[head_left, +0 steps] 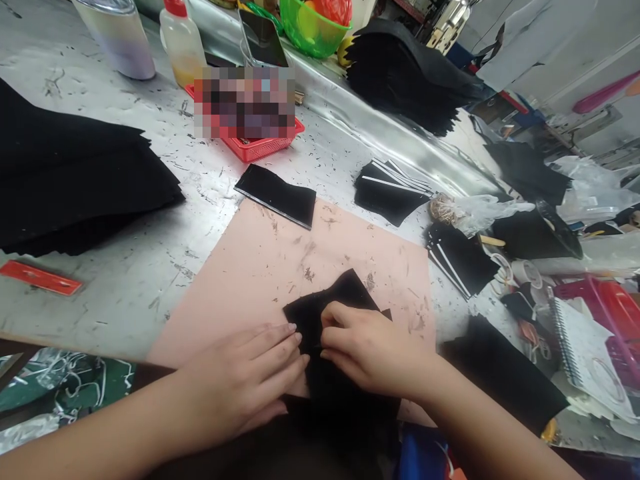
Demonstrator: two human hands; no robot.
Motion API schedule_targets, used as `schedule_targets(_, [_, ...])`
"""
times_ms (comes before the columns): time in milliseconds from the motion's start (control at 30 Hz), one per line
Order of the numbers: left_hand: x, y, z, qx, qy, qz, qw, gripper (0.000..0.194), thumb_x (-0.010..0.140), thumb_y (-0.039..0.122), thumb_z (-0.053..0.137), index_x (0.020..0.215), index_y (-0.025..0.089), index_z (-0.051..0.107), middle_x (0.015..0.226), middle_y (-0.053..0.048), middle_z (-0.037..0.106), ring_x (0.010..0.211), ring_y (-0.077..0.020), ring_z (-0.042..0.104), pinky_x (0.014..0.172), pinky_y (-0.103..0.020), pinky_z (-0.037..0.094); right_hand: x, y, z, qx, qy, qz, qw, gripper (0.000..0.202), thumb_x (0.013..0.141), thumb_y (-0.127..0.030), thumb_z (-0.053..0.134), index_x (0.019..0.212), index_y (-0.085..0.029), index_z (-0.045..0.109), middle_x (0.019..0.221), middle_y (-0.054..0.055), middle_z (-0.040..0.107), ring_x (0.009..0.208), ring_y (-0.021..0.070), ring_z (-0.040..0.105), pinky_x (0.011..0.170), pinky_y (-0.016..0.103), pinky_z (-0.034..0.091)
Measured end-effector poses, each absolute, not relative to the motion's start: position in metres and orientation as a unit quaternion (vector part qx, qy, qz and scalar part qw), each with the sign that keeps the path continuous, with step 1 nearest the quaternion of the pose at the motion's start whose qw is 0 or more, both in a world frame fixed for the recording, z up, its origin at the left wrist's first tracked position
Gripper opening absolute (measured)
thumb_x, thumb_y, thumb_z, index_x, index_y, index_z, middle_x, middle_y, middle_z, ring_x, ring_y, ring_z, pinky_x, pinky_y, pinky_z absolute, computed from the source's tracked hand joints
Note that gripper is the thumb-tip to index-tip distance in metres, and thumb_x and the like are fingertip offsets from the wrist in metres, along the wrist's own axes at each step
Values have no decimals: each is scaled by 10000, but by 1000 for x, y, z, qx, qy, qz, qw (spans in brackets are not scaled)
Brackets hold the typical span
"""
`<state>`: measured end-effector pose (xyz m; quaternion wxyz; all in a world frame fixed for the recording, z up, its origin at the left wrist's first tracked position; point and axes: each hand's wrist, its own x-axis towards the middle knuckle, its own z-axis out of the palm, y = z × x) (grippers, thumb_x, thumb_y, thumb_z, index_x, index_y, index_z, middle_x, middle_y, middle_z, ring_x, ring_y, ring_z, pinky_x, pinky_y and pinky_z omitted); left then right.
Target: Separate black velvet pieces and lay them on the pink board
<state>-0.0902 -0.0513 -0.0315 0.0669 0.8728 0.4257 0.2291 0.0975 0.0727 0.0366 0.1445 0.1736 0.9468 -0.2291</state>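
Note:
A black fabric piece (345,290) lies at the near edge of a pink sheet (260,267) on the table. My left hand (250,373) rests with fingers stretched out, its fingertips touching the fabric's left side. Over the middle of the same piece, my right hand (365,343) is closed with fingers curled and pressed together. Whatever sits between its fingertips is hidden. Another black piece (280,195), with a shiny strip along its near edge, lies at the sheet's far edge.
A large black fabric stack (75,180) lies left, near a red flat bar (40,277). Behind stand a red basket (265,148), a bottle (181,43) and a tumbler (117,37). On the right are black pieces with white strips (460,260) and a spiral notebook (590,360).

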Motion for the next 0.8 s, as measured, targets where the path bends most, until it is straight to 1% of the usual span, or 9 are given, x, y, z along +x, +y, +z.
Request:
schedule_targets(100, [-90, -51, -30, 872, 429, 229, 62, 378, 865, 313, 480, 1203, 154, 540, 1209, -69, 599, 1127, -244, 526, 954, -375, 439, 97, 71, 37, 176, 948, -222, 145, 127, 856, -213, 480, 790, -190, 585, 924, 26, 528, 681, 117, 504, 565, 237, 399])
schedule_targets(233, [-88, -48, -27, 863, 438, 244, 53, 346, 846, 344, 513, 1128, 158, 592, 1156, -46, 633, 1100, -231, 539, 963, -345, 408, 105, 74, 41, 213, 945, -194, 152, 126, 833, -261, 493, 788, -183, 581, 904, 39, 537, 676, 134, 516, 527, 247, 383])
schedule_targets(333, [-84, -46, -26, 858, 447, 249, 41, 316, 836, 344, 521, 1070, 157, 621, 1107, -36, 656, 1055, -231, 558, 933, -346, 402, 116, 78, 42, 268, 936, -179, 139, 114, 795, -241, 500, 735, -171, 566, 893, 50, 547, 684, 146, 523, 575, 272, 411])
schedule_targets(433, [-77, -46, -24, 862, 440, 250, -1, 237, 841, 259, 506, 1006, 167, 650, 1099, -28, 657, 1030, -220, 559, 881, -337, 401, 126, 82, 39, 289, 934, -176, 113, 96, 790, -202, 494, 734, -171, 566, 910, 55, 553, 721, 155, 522, 676, 309, 432])
schedule_targets(533, [-68, -45, -20, 891, 399, 213, -42, 227, 825, 185, 483, 949, 170, 673, 1118, -57, 642, 1030, -224, 545, 845, -333, 398, 129, 84, 36, 286, 937, -175, 101, 98, 802, -201, 497, 756, -171, 577, 917, 59, 552, 719, 157, 510, 682, 316, 426])
schedule_targets(633, [-61, -41, -14, 912, 374, 159, -52, 246, 796, 184, 484, 936, 162, 685, 1085, -96, 652, 942, -237, 561, 788, -342, 412, 126, 86, 34, 273, 941, -172, 98, 103, 807, -201, 502, 755, -170, 584, 903, 59, 547, 719, 156, 503, 684, 316, 416])
schedule_targets(733, [-53, -31, -9, 922, 360, 133, -48, 288, 781, 179, 467, 984, 142, 668, 1080, -131, 651, 801, -226, 570, 681, -342, 420, 123, 88, 34, 263, 944, -170, 102, 102, 810, -203, 506, 759, -172, 588, 886, 52, 542, 722, 152, 503, 692, 312, 406])
schedule_targets(800, [-49, -24, -7, 925, 358, 120, -45, 292, 779, 180, 460, 992, 136, 654, 1076, -141, 651, 709, -208, 556, 602, -328, 403, 122, 89, 34, 259, 946, -164, 109, 103, 813, -207, 506, 760, -173, 587, 871, 47, 541, 712, 151, 503, 684, 310, 399])
